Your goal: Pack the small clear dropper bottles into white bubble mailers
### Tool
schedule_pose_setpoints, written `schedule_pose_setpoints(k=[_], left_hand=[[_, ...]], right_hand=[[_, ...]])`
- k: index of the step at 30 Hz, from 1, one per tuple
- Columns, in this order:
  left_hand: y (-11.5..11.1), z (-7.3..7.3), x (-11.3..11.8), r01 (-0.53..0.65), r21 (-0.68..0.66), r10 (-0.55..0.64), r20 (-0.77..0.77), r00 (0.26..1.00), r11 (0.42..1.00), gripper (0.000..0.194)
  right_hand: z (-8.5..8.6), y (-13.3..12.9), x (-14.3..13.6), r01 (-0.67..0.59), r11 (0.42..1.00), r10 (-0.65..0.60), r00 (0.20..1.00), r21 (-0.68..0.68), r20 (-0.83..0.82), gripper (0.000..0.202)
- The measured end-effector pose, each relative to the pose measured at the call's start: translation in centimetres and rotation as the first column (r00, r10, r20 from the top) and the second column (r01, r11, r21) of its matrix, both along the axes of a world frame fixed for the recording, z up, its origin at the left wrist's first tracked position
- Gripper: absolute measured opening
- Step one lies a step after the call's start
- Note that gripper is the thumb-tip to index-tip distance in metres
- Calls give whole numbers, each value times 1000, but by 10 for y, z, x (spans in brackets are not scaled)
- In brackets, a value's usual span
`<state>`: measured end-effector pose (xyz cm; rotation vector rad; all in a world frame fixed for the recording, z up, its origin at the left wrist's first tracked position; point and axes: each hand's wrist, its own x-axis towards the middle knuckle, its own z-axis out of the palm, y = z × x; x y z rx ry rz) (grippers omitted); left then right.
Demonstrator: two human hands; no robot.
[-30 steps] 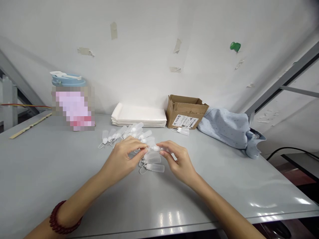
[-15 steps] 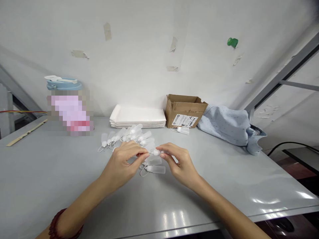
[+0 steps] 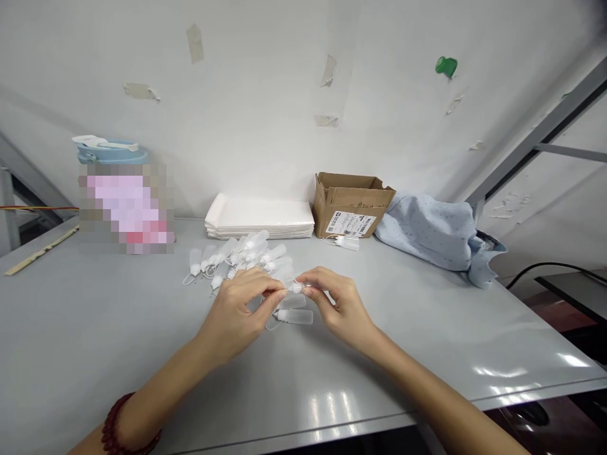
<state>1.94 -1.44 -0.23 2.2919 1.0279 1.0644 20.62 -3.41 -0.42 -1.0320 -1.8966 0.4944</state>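
My left hand (image 3: 249,303) and my right hand (image 3: 334,300) meet over the middle of the grey table, fingertips close together. Between them is a small white cap piece (image 3: 296,287). My right thumb and fingers pinch it from the right. My left thumb and index finger are pressed together at its left, on something too small to make out. Beyond and below my hands lies a pile of small clear bottles (image 3: 256,243) with white caps and looped strips; one bottle (image 3: 296,316) lies on its side nearest me.
Against the wall stand a stack of white envelopes (image 3: 260,218) and an open cardboard box (image 3: 353,205), with one bottle (image 3: 348,242) before it. A light blue cloth (image 3: 427,234) lies at right. A blue-lidded container (image 3: 111,151) and a wooden strip (image 3: 42,251) are at left.
The whole view has shifted slightly, with the table and objects a little higher and further left. My hands keep nearly the same pinch around the small white piece.
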Motion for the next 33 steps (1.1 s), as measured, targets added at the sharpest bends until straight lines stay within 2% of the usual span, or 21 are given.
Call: schedule_pose_setpoints(k=[7,11,13,15,18,21,27,33], left_hand=[[3,8,5,-48,-162,49,5,999,986,18],[6,11,4,-38,-191,39,0,999,981,20],[6,12,2,-26,-198,26,-3,1000,980,21],[5,13,-1,-16,-213,17,3,1000,977,22],[5,17,-6,-54,-236,63,30,998,970,22],[6,20,-11,-109,-263,125,45,991,959,22],[7,14,-7,-83,-283,78,-27,997,955,25],[6,3,1,-72,-349,67,-26,997,934,25]], right_hand=[[6,5,7,31,995,-33,999,-97,-17,21],[9,5,7,4,979,-21,996,-206,-82,25],[10,6,7,-57,948,11,989,-313,-148,26],[11,7,9,-167,890,61,966,-425,-251,28],[12,8,14,-301,822,99,911,-484,-400,30],[13,9,17,-282,843,54,891,-458,-450,27],[10,9,14,-181,878,-26,907,-444,-421,26],[7,10,13,-158,861,-51,918,-483,-392,27]])
